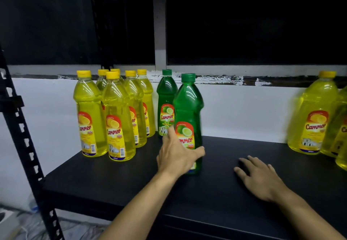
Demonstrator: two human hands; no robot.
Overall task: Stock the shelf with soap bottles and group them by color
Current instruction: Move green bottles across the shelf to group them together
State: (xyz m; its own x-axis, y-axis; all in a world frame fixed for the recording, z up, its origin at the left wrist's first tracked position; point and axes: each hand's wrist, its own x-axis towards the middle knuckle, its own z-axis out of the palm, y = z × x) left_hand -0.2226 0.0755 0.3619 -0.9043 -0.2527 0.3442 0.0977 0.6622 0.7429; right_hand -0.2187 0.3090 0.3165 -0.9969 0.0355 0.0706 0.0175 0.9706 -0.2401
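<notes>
Head view looks down on a black shelf (120,179) set against a white wall (234,108). A person's two bare forearms reach in from the bottom edge.

The left hand (176,157) is at the lower part of a green bottle (188,119) that stands upright near the middle of the shelf, toward the front. Its thumb lies across the bottle's right side low down and its fingers reach round the left side, so the grip is clamped on this bottle. The bottle has a green cap and a red-rimmed label reading "Cammer" with a lime on it.

Just behind it and a little to the left stands a second green bottle (166,104), upright, near the shelf's back edge, with a "LIME" label.

At the back left of the shelf stands a yellow group (110,116): upright yellow bottles with yellow caps, two in front and the others behind, close together. The group's rightmost bottle stands just beside the second green bottle.

The right hand (261,179) lies palm down on the bare shelf to the right of the held bottle, apart from it, fingers straight and spread, holding nothing.

At the right edge of the shelf stands a big yellow bottle (313,116), blurred, with more yellow bottles partly cut off beside it.

A black upright (20,127) with slots runs down the left side. Above the wall the background is dark.
</notes>
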